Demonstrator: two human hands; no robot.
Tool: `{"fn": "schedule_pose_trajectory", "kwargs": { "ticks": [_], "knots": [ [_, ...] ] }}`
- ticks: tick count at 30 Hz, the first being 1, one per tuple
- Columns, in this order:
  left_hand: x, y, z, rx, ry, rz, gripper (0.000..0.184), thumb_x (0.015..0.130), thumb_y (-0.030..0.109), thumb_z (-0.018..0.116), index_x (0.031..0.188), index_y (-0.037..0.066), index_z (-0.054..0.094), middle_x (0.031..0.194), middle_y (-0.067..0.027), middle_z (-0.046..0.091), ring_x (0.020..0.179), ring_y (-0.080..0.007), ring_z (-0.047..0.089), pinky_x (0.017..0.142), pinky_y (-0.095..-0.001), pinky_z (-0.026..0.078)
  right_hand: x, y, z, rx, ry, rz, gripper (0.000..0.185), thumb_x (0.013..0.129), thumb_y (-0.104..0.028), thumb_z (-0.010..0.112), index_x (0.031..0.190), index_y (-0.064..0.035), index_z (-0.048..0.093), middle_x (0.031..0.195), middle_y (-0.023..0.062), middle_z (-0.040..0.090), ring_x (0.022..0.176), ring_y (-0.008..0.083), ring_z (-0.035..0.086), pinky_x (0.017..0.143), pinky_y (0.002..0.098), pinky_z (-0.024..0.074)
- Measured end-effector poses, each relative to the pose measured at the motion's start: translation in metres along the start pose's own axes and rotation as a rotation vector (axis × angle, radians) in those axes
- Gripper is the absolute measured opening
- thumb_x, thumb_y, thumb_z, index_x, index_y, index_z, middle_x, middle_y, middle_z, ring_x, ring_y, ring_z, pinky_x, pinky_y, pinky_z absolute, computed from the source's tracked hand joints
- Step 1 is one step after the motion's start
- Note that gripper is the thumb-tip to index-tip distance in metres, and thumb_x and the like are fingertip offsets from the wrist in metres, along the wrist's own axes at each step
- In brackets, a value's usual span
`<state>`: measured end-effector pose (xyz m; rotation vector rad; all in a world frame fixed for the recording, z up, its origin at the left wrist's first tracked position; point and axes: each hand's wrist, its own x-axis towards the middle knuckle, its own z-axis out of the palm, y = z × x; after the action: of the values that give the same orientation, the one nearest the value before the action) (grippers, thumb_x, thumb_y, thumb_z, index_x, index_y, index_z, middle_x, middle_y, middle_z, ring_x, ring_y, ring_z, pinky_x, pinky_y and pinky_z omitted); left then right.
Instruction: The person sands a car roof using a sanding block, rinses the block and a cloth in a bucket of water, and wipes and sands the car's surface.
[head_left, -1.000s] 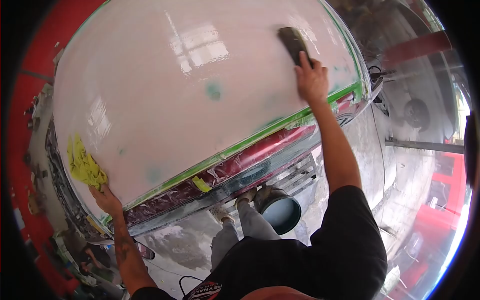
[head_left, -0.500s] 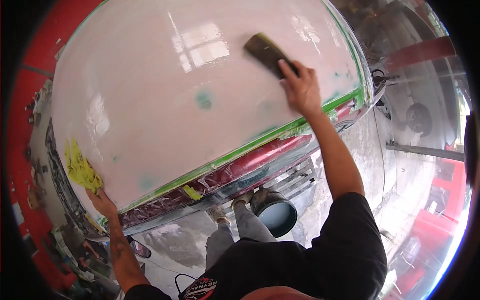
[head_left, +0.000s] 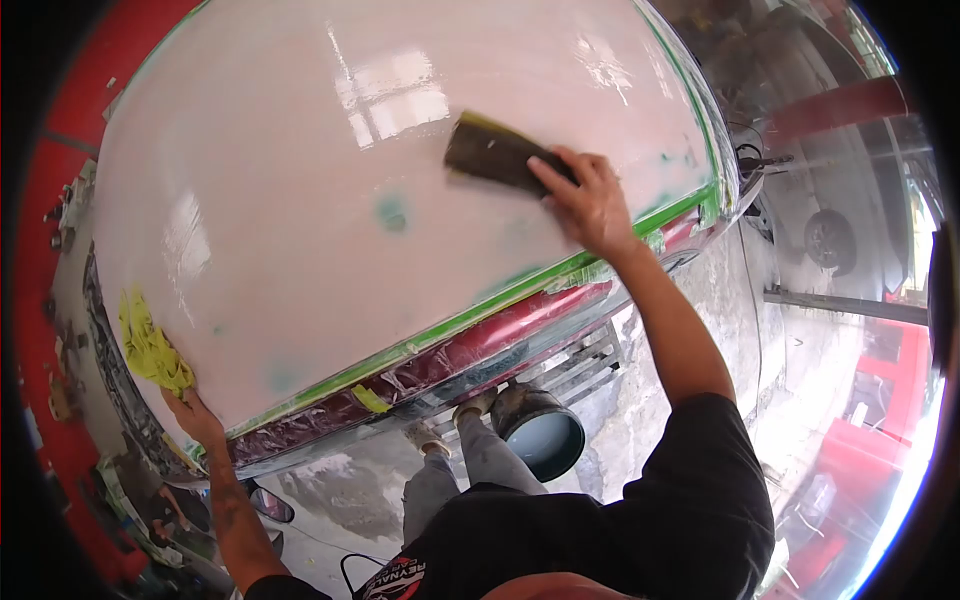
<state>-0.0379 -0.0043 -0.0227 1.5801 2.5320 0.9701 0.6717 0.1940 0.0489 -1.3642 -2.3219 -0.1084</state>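
Rubbing, seemingly underway, needs flat pressure: right hand (head_left: 588,205) grips block (head_left: 490,152); left hand (head_left: 195,418), grip unclear, touches cloth (head_left: 152,350) near left edge of panel (head_left: 290,230).

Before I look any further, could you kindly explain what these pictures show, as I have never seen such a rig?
No machine works here, only one wearer's two bare hands, seen by one head-worn camera looking forward and down. The right hand holds a long, dark rectangular block with a yellowish edge over a glossy, pale pink vehicle panel bordered with green tape. The left hand touches a crumpled yellow-green cloth lying on the panel; whether it grips is unclear. Below, a round black bucket stands by the wearer's feet.
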Motion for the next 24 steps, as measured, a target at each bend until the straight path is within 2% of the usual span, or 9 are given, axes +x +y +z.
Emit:
{"fn": "schedule_pose_trajectory", "kwargs": {
  "ticks": [5, 9, 12, 13, 15, 17, 19, 21, 24],
  "knots": [
    [0.001, -0.012, 0.0, 0.005, -0.001, -0.005, 0.056, 0.103, 0.018, 0.048, 0.154, -0.001, 0.035, 0.154, -0.0227, 0.042, 0.14, -0.0383, 0.042, 0.116, -0.0416, 0.031, 0.041, 0.174, 0.011, -0.248, 0.103, 0.418, 0.048, 0.092, -0.02, 0.069, 0.139, -0.0233, 0.061, 0.132, 0.0152, 0.061, 0.105, 0.0411, 0.058, 0.094, 0.0477, 0.0508],
    [0.004, -0.008, 0.0, 0.007, -0.003, -0.018, 0.055, 0.103, 0.018, 0.047, 0.154, -0.001, 0.035, 0.155, -0.0227, 0.042, 0.141, -0.0379, 0.042, 0.116, -0.0413, 0.03, 0.003, 0.094, -0.001, -0.066, 0.135, 0.173, 0.053, 0.086, -0.014, 0.072, 0.138, -0.02, 0.062, 0.132, 0.0161, 0.06, 0.107, 0.041, 0.057, 0.096, 0.0479, 0.0495],
    [0.001, -0.011, 0.0, 0.012, 0.007, -0.061, 0.055, 0.104, 0.019, 0.045, 0.154, -0.002, 0.034, 0.155, -0.0229, 0.042, 0.141, -0.0377, 0.042, 0.116, -0.0412, 0.03, -0.048, 0.015, -0.028, 0.045, -0.116, 0.003, 0.062, 0.077, -0.009, 0.077, 0.136, -0.0232, 0.064, 0.135, 0.0113, 0.057, 0.111, 0.0341, 0.055, 0.098, 0.0465, 0.0491],
    [0.001, -0.012, 0.001, 0.003, 0.004, -0.049, 0.055, 0.104, 0.019, 0.045, 0.154, -0.002, 0.034, 0.155, -0.0227, 0.041, 0.141, -0.0376, 0.041, 0.116, -0.041, 0.03, -0.047, 0.025, -0.031, 0.039, -0.193, -0.046, 0.064, 0.076, -0.008, 0.078, 0.136, -0.0236, 0.064, 0.135, 0.0108, 0.057, 0.112, 0.0335, 0.055, 0.098, 0.0457, 0.049],
    [0.003, -0.015, 0.0, 0.002, -0.004, -0.032, 0.055, 0.105, 0.02, 0.044, 0.154, -0.002, 0.034, 0.155, -0.0226, 0.041, 0.141, -0.0376, 0.04, 0.117, -0.0408, 0.029, -0.027, 0.065, -0.021, 0.043, -0.076, -0.066, 0.065, 0.076, -0.008, 0.078, 0.137, -0.0243, 0.063, 0.135, 0.0106, 0.057, 0.111, 0.0346, 0.055, 0.098, 0.046, 0.0497],
    [0.002, -0.02, -0.002, -0.009, -0.023, -0.079, 0.055, 0.105, 0.02, 0.045, 0.154, -0.002, 0.033, 0.156, -0.0224, 0.04, 0.142, -0.0372, 0.039, 0.117, -0.0403, 0.028, 0.014, 0.136, -0.002, -0.055, 0.1, 0.046, 0.055, 0.086, -0.017, 0.074, 0.139, -0.0247, 0.062, 0.133, 0.0126, 0.061, 0.111, 0.0391, 0.057, 0.096, 0.0459, 0.0508],
    [0.004, -0.022, -0.003, -0.012, -0.025, -0.079, 0.055, 0.105, 0.021, 0.045, 0.154, -0.002, 0.033, 0.156, -0.0223, 0.04, 0.143, -0.0369, 0.039, 0.117, -0.0401, 0.028, 0.053, 0.203, 0.015, -0.132, 0.135, 0.235, 0.046, 0.093, -0.022, 0.067, 0.139, -0.0233, 0.062, 0.133, 0.0112, 0.062, 0.11, 0.0401, 0.056, 0.098, 0.0458, 0.0489],
    [0.003, -0.023, -0.005, -0.016, -0.041, -0.079, 0.055, 0.105, 0.021, 0.045, 0.154, -0.002, 0.033, 0.156, -0.0222, 0.039, 0.143, -0.0366, 0.038, 0.118, -0.0399, 0.027, 0.056, 0.203, 0.022, -0.16, 0.14, 0.318, 0.046, 0.093, -0.022, 0.067, 0.138, -0.0227, 0.062, 0.132, 0.0119, 0.063, 0.109, 0.0401, 0.056, 0.099, 0.0461, 0.048],
    [0.005, -0.024, -0.003, -0.001, -0.02, -0.098, 0.055, 0.105, 0.022, 0.044, 0.154, -0.002, 0.034, 0.156, -0.0221, 0.04, 0.142, -0.0363, 0.039, 0.118, -0.0399, 0.027, 0.023, 0.125, 0.003, -0.028, 0.096, 0.116, 0.054, 0.084, -0.015, 0.074, 0.137, -0.0225, 0.063, 0.135, 0.0104, 0.06, 0.11, 0.0382, 0.057, 0.097, 0.0463, 0.0496]
  ]
}}
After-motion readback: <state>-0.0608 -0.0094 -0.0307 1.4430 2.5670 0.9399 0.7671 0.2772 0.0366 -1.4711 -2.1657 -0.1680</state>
